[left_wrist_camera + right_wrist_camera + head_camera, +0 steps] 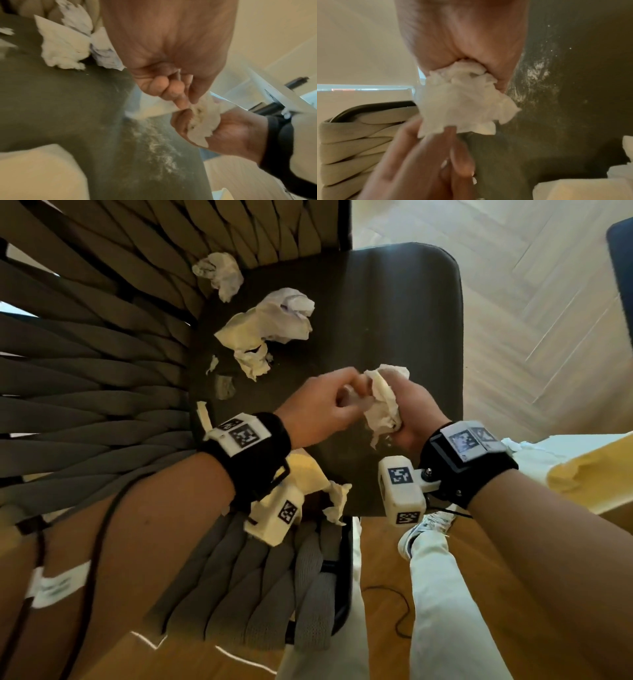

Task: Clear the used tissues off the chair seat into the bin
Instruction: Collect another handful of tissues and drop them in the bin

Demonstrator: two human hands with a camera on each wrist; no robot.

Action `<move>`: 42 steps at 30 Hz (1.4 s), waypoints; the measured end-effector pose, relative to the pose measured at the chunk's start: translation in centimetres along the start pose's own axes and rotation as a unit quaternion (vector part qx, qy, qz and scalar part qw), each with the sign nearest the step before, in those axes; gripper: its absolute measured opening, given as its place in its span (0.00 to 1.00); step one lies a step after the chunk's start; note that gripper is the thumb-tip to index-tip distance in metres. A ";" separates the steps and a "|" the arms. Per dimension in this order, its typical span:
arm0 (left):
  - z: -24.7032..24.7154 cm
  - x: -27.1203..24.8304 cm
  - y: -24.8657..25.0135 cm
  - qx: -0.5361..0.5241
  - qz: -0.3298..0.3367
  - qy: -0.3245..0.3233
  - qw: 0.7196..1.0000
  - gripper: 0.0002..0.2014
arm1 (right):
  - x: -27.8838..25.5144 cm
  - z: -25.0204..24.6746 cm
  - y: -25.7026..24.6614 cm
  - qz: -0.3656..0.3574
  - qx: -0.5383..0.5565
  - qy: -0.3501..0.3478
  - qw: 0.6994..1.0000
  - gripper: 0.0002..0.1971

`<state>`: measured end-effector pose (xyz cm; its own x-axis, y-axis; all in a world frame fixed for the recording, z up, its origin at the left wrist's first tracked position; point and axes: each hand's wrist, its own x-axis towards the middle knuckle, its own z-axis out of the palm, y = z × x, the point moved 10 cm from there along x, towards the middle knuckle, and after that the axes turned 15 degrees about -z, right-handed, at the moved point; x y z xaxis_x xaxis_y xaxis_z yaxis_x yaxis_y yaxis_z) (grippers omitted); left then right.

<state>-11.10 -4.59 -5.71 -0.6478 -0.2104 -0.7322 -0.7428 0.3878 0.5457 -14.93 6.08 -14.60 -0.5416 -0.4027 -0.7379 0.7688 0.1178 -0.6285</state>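
The dark chair seat [394, 320] carries several crumpled white tissues: one by the woven backrest [219, 273], a large one [270, 326] in the middle, small scraps [224, 386] at the left edge, and another [337, 498] by my left wrist. Above the seat my right hand [407, 409] grips a wad of tissue [382, 405]. My left hand [346, 398] meets it from the left and pinches the wad's edge. The right wrist view shows the wad [462, 101] bulging from my right fist, with left fingers [452, 142] touching its lower edge.
The woven strap backrest [85, 354] wraps the seat's left and near side. At the right edge sits a white and yellow lined container [582, 470]. My leg and shoe [424, 529] stand on the wood floor below the seat. White dust streaks [154, 142] mark the seat.
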 end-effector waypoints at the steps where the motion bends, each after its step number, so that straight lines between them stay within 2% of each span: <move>1: -0.5 -0.4 -1.2 0.026 -0.008 0.000 1.000 0.11 | 0.1 -0.4 0.1 -0.001 -0.008 0.002 1.000 0.20; 2: -0.5 -0.7 -2.7 0.093 -0.014 -0.016 0.995 0.16 | 0.1 -1.1 0.2 -0.002 -0.018 0.006 1.000 0.19; 3: 0.1 -1.2 -4.4 0.202 -0.016 -0.045 0.978 0.23 | 0.1 -1.7 0.3 -0.002 -0.030 0.011 0.999 0.18; 4: 1.2 -1.7 -6.6 0.327 -0.016 -0.084 0.941 0.33 | 0.0 -2.2 0.3 -0.004 -0.043 0.013 0.999 0.17; 6: 3.3 -3.1 -10.7 0.521 0.003 -0.154 0.840 0.49 | 0.1 -3.0 0.4 -0.016 -0.076 0.005 0.997 0.14; 7: 4.3 -3.7 -12.1 0.570 0.022 -0.176 0.803 0.54 | 0.1 -3.2 0.4 -0.021 -0.088 -0.001 0.996 0.13; 8: 5.3 -4.2 -13.2 0.595 0.042 -0.191 0.780 0.57 | 0.0 -3.3 0.6 -0.022 -0.092 -0.003 0.995 0.12; 10: 6.7 -4.6 -14.5 0.618 0.061 -0.198 0.759 0.58 | -0.1 -3.4 1.3 -0.012 -0.075 0.007 0.997 0.10; 12: 7.7 -4.6 -14.7 0.626 0.069 -0.188 0.753 0.55 | -0.1 -3.6 2.1 0.000 -0.061 0.023 0.998 0.10; 16: 8.7 -4.9 -14.3 0.621 0.080 -0.182 0.758 0.47 | -0.1 -3.4 2.5 0.006 -0.103 0.007 0.995 0.12; 20: 8.6 -5.1 -15.4 0.603 0.028 -0.216 0.767 0.36 | -0.5 -2.8 2.5 0.016 -0.078 0.011 0.997 0.17; 27: 7.3 -4.3 -13.8 0.554 -0.048 -0.259 0.790 0.27 | -0.9 -3.3 2.2 -0.012 -0.114 -0.007 0.993 0.15; 29: 6.4 -3.9 -12.0 0.522 -0.066 -0.247 0.814 0.26 | -1.3 -4.2 2.5 -0.005 -0.095 0.013 0.995 0.16; 33: 3.9 -2.5 -6.3 0.370 -0.124 -0.188 0.901 0.30 | -3.1 -7.5 2.3 -0.003 -0.080 0.052 0.995 0.17; 35: 3.9 -1.6 -2.6 0.280 -0.125 -0.171 0.936 0.26 | -4.5 -10.4 2.2 -0.003 -0.035 0.089 0.995 0.20; 37: 5.2 -0.3 1.6 0.225 -0.098 -0.153 0.957 0.22 | -6.0 -14.8 2.1 -0.015 -0.002 0.151 0.988 0.22; 39: 7.9 1.3 6.0 0.186 -0.068 -0.138 0.971 0.23 | -7.6 -19.9 1.7 -0.031 0.017 0.210 0.977 0.13; 40: 9.7 2.1 8.3 0.164 -0.058 -0.133 0.976 0.26 | -8.3 -22.5 1.4 -0.043 0.032 0.237 0.970 0.08; 42: 14.1 3.8 12.4 0.123 -0.051 -0.132 0.982 0.34 | -9.6 -28.3 1.0 -0.051 0.051 0.305 0.950 0.07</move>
<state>-20.41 12.12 -7.46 -0.4819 -0.0321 -0.8756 -0.7170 0.5888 0.3730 -18.57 35.77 -15.10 -0.6875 0.1976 -0.6987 0.7135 0.0049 -0.7006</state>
